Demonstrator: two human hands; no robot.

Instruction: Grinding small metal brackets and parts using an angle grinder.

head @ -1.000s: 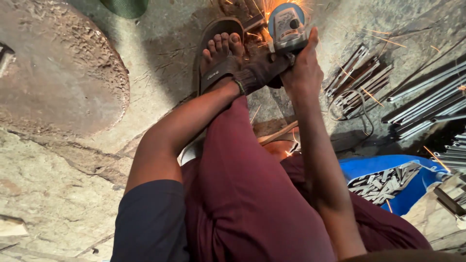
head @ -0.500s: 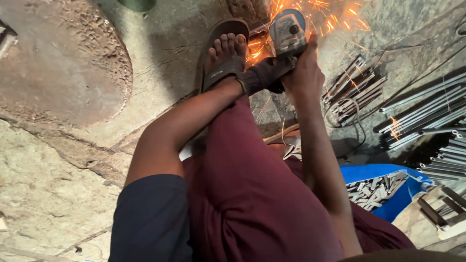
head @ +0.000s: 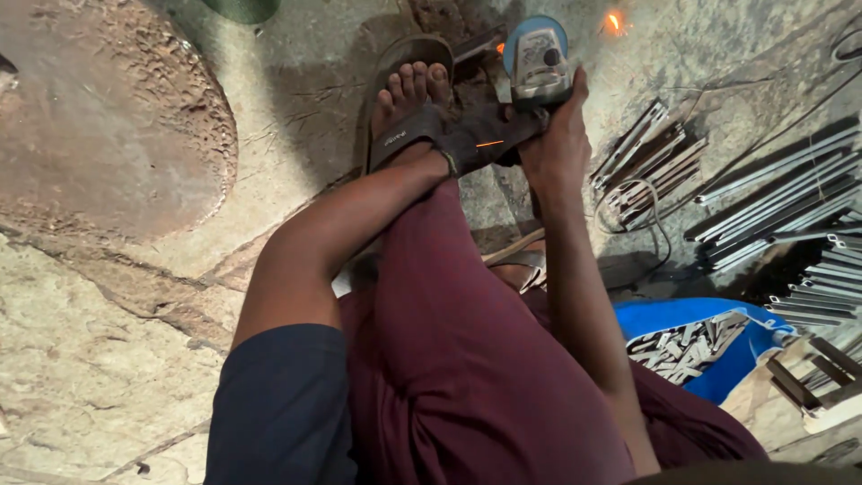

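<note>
My right hand [head: 558, 148] is wrapped around the body of a grey angle grinder [head: 537, 63], whose blue guard points away from me at the top of the head view. My left hand [head: 489, 135], in a dark glove, is closed on the grinder's side just below its head. A foot in a dark sandal [head: 409, 99] rests on the stone floor right beside the tool. A thin metal strip [head: 476, 43] lies under the disc. One small orange spark [head: 614, 20] glows beyond the grinder. Maroon trousers [head: 467, 359] fill the lower middle.
Bundles of grey metal profiles [head: 646, 157] and longer bars [head: 781, 193] lie on the floor to the right. A blue tub [head: 718, 346] holds several short cut metal pieces. A round rusty slab [head: 108, 117] sits at the upper left. A black cable [head: 628, 216] loops by my right forearm.
The heavy shower of orange sparks around the disc has died down to a single glow. Both hands stay on the grinder beside the foot.
</note>
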